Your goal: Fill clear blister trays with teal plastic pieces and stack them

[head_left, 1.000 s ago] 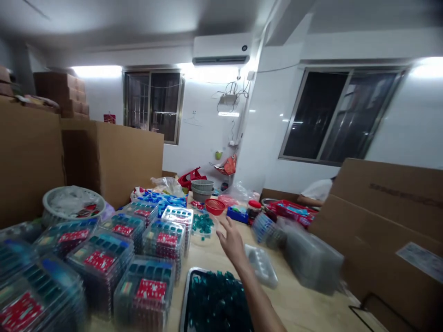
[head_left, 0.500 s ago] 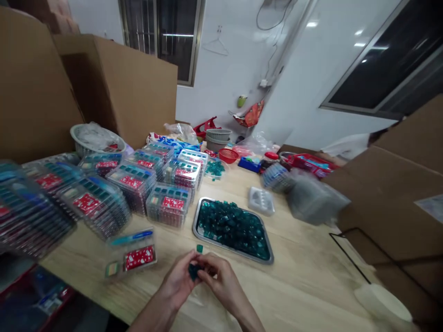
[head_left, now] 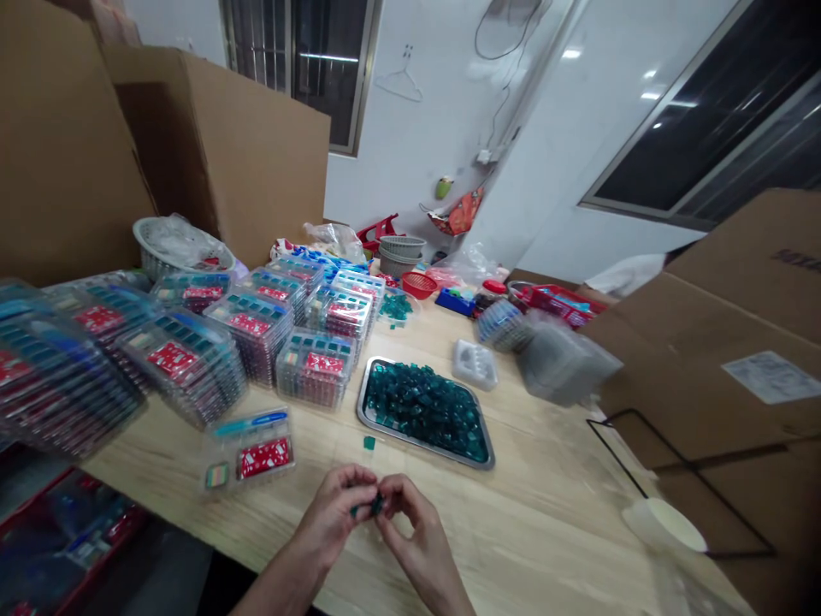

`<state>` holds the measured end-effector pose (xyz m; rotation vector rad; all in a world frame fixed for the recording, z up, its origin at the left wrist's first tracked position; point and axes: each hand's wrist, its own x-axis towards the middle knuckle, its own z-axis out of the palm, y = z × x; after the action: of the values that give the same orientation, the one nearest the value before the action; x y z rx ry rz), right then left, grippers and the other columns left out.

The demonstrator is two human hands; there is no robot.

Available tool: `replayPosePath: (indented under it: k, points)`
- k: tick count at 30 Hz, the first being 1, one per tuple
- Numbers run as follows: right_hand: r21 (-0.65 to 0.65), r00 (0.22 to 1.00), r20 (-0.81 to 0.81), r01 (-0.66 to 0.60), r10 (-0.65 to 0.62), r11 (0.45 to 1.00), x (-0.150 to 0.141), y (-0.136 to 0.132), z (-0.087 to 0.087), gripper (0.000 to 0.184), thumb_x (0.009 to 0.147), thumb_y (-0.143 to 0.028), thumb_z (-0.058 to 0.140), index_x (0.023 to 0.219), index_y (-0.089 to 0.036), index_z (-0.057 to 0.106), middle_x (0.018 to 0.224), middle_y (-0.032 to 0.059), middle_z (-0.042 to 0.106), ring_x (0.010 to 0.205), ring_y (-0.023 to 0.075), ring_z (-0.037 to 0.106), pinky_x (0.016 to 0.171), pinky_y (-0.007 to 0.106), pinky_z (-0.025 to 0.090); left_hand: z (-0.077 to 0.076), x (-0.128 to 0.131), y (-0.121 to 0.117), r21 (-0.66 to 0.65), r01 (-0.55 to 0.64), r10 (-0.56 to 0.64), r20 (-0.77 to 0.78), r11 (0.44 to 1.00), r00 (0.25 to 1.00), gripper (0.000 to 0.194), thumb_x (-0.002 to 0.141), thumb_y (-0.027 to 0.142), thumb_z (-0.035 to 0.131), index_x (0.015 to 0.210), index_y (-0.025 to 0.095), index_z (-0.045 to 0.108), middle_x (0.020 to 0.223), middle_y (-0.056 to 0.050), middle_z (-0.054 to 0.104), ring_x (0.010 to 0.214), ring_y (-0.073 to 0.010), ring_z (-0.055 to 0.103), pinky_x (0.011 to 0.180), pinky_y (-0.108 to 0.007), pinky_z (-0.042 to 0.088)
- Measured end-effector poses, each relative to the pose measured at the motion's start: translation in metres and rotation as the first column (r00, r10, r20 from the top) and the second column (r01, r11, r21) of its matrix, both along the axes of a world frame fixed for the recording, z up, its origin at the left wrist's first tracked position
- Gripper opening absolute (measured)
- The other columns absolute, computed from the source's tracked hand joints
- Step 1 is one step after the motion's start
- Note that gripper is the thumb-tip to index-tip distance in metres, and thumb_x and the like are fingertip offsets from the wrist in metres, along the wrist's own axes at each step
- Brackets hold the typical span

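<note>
My left hand [head_left: 328,512] and my right hand [head_left: 416,529] meet above the table's near side. Between their fingertips are small dark green translucent squares [head_left: 375,505]; how many is hidden by the fingers. Thumb and fingers of each hand are pinched on them. Just beyond lies one loose green square [head_left: 369,443] on the wood. Further off, a metal tray [head_left: 423,447] is heaped with the same green squares [head_left: 427,402]. To the left sits a clear plastic case [head_left: 221,435] holding a blue pen [head_left: 269,418], a red patterned packet [head_left: 264,458] and a small striped block [head_left: 216,475].
Several stacks of filled clear cases [head_left: 315,368] cover the table's left side. A white moulded tray [head_left: 475,364] and stacked clear plastic trays [head_left: 564,364] stand right of the metal tray. Cardboard boxes [head_left: 705,325] flank the table; a black wire frame [head_left: 619,458] is at right.
My fingers have closed in around the green squares, with the left thumb now over them. The view has shifted slightly; the loose square and trays stay put on the table.
</note>
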<state>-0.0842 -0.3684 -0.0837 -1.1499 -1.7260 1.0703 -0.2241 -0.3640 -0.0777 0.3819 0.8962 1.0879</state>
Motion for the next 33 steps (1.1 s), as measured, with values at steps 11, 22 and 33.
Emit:
replayPosePath:
  k: [11,22,33]
  points:
    - [0.054,0.999,0.047,0.019,-0.022,0.998,0.001,-0.012,0.003,0.026,0.072,-0.006,0.053,0.093,-0.021,0.056,0.08,-0.0001,0.056,0.076,0.0157,0.056,0.07,0.025,0.046,-0.006,-0.005,-0.003,-0.016,0.078,-0.08,-0.143,0.997,0.987,0.024,0.046,0.016,0.069,0.069,0.014,0.06,0.06,-0.001,0.064,0.048,-0.0127,0.056,0.05,-0.026,0.042]
    - [0.08,0.998,-0.064,0.027,-0.022,0.996,0.006,-0.014,0.007,0.004,0.079,-0.02,0.065,0.083,-0.022,0.064,0.086,0.0038,0.065,0.084,0.0191,0.062,0.075,0.027,0.05,-0.006,-0.001,-0.006,0.083,0.117,-0.114,-0.043,0.99,0.993,0.019,0.05,0.011,0.062,0.068,0.012,0.063,0.059,-0.002,0.063,0.047,-0.0077,0.047,0.044,-0.021,0.027]
    - [0.079,0.987,-0.149,0.069,-0.056,0.995,0.006,-0.017,0.004,0.006,0.081,-0.023,0.064,0.086,-0.023,0.068,0.084,0.0037,0.067,0.08,0.0176,0.064,0.07,0.025,0.051,-0.009,0.002,-0.005,0.074,0.118,-0.117,-0.016,0.99,0.993,0.016,0.053,0.011,0.066,0.065,0.015,0.057,0.055,0.002,0.056,0.047,-0.0055,0.042,0.045,-0.021,0.018]
